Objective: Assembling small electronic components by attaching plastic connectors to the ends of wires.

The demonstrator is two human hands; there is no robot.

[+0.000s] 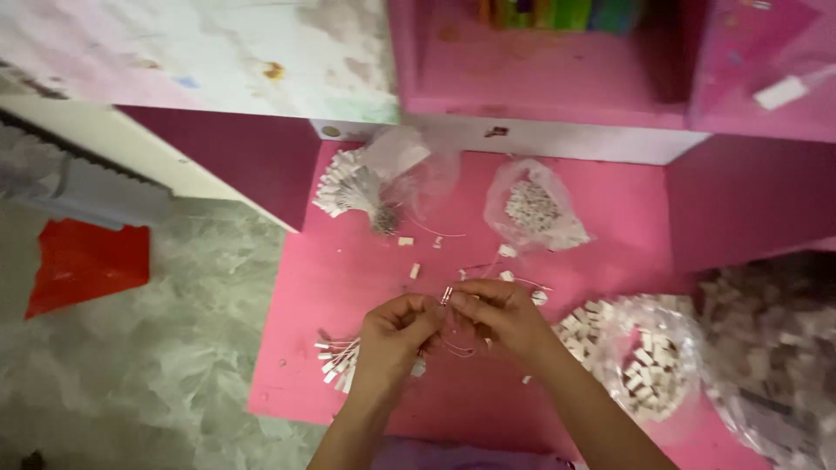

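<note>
Our two hands, left hand (392, 331) and right hand (501, 315), pinch one small metal clip (446, 296) between them. We count three clear bags (533, 209) of white tags on the pink worktop (348, 261).

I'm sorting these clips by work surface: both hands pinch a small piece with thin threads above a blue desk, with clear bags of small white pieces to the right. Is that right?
Not quite: the desk is pink, not blue, as the head view shows. The rest holds: the left hand and right hand pinch a small piece with thin threads, and clear bags of small white pieces lie to the right.
</note>
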